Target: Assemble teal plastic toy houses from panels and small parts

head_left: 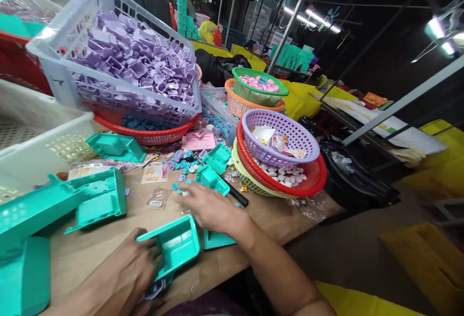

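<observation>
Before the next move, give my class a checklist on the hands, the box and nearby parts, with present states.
1. Left hand grips the turquoise box: ok.
2. Box's open side in view: ok.
3. Right hand holding a part: cannot tell; its fingertips are unclear.
4. Space by that hand free of loose parts: not ok; turquoise spiral pieces lie there.
5. Lilac basket stacked over the red basket: ok.

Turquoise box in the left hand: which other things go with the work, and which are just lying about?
Probably part of the work:
Turquoise box, held in the left hand
Small blue round piece, near the right hand
Perhaps the lilac parts in the big crate

Probably just lying about:
Black bag
Clear plastic scrap
</observation>
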Tool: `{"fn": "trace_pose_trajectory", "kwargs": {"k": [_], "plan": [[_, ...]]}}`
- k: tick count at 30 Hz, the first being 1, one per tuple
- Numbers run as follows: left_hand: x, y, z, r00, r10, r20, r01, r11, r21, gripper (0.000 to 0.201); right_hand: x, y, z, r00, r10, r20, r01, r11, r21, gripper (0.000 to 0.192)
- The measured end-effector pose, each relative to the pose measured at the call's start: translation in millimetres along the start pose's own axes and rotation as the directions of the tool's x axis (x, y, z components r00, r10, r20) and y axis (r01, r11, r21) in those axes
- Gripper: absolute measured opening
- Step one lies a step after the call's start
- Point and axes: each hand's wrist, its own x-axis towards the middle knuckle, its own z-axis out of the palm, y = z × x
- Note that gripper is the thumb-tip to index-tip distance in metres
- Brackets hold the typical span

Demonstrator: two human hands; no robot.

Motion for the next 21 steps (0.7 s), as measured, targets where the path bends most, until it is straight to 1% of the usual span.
{"fn": "trace_pose_trajectory", "kwargs": {"k": [1, 2, 3, 4, 5, 6, 7, 8, 9, 10, 12, 14, 16, 18, 20, 21], "plan": [[1.9, 3.5, -3.3, 0.999, 0.003, -0.033, -0.001, 0.999, 0.052, 0.024, 1.6, 3.2, -8.0, 0.996, 0.012, -0.090, -0.010, 1.000, 0.019, 0.039], [4.9, 6.3, -6.7, 0.999, 0.008, -0.052, -0.002, 0.995, 0.101, 0.024, 4.7, 8.2, -15.5, 0.982, 0.057, -0.181, -0.052, 0.998, 0.033, 0.037], [8.4, 8.0, -9.5, 0.999, 0.015, -0.048, -0.009, 0.991, 0.136, 0.023, 9.1, 14.7, -21.6, 0.956, 0.136, -0.259, -0.129, 0.991, 0.046, 0.036], [12.0, 8.5, -11.0, 0.999, 0.026, -0.031, -0.021, 0.989, 0.146, 0.022, 14.4, 22.4, -25.8, 0.921, 0.238, -0.309, -0.231, 0.971, 0.061, 0.039], [15.0, 7.9, -10.9, 0.999, 0.036, -0.010, -0.035, 0.990, 0.136, 0.022, 20.1, 30.8, -28.0, 0.882, 0.346, -0.320, -0.339, 0.937, 0.078, 0.044], [16.9, 6.3, -9.2, 0.999, 0.046, 0.007, -0.046, 0.993, 0.112, 0.022, 25.7, 39.3, -28.1, 0.849, 0.444, -0.288, -0.436, 0.895, 0.095, 0.051], [17.8, 4.1, -6.1, 0.998, 0.055, 0.009, -0.055, 0.995, 0.080, 0.023, 30.7, 47.2, -26.5, 0.823, 0.522, -0.225, -0.511, 0.853, 0.108, 0.058], [17.5, 1.7, -2.3, 0.998, 0.062, 0.007, -0.062, 0.997, 0.049, 0.025, 34.6, 54.0, -23.7, 0.805, 0.573, -0.152, -0.561, 0.819, 0.118, 0.063], [16.5, -0.5, 1.7, 0.998, 0.061, 0.003, -0.061, 0.998, 0.025, 0.028, 37.2, 59.4, -20.3, 0.799, 0.596, -0.086, -0.585, 0.802, 0.124, 0.066], [15.3, -2.3, 4.9, 0.999, 0.049, 0.008, -0.049, 0.999, 0.013, 0.029, 38.4, 63.1, -16.8, 0.804, 0.593, -0.040, -0.585, 0.801, 0.126, 0.068], [14.0, -4.3, 7.1, 0.999, 0.021, 0.025, -0.021, 1.000, -0.002, 0.029, 36.4, 65.5, -11.6, 0.838, 0.545, -0.012, -0.539, 0.833, 0.125, 0.070], [17.2, -4.8, 1.8, 0.998, -0.002, 0.069, 0.006, 0.998, -0.062, 0.032, 30.7, 62.5, -10.5, 0.872, 0.489, -0.018, -0.485, 0.868, 0.106, 0.070], [25.2, -5.0, -8.9, 0.987, -0.012, 0.158, 0.043, 0.980, -0.195, 0.031, 24.8, 55.8, -13.4, 0.875, 0.483, -0.029, -0.481, 0.875, 0.060, 0.068], [35.4, -5.8, -20.1, 0.969, -0.018, 0.245, 0.093, 0.949, -0.300, 0.023, 22.5, 46.4, -18.7, 0.854, 0.511, -0.097, -0.515, 0.857, -0.020, 0.063], [43.6, -7.5, -26.4, 0.953, -0.034, 0.301, 0.128, 0.945, -0.300, 0.015, 27.1, 35.2, -23.2, 0.849, 0.489, -0.201, -0.518, 0.846, -0.129, 0.050], [45.8, -8.6, -26.9, 0.944, -0.044, 0.327, 0.138, 0.953, -0.268, 0.016, 32.2, 29.2, -24.4, 0.863, 0.451, -0.228, -0.494, 0.848, -0.190, 0.040]]}}
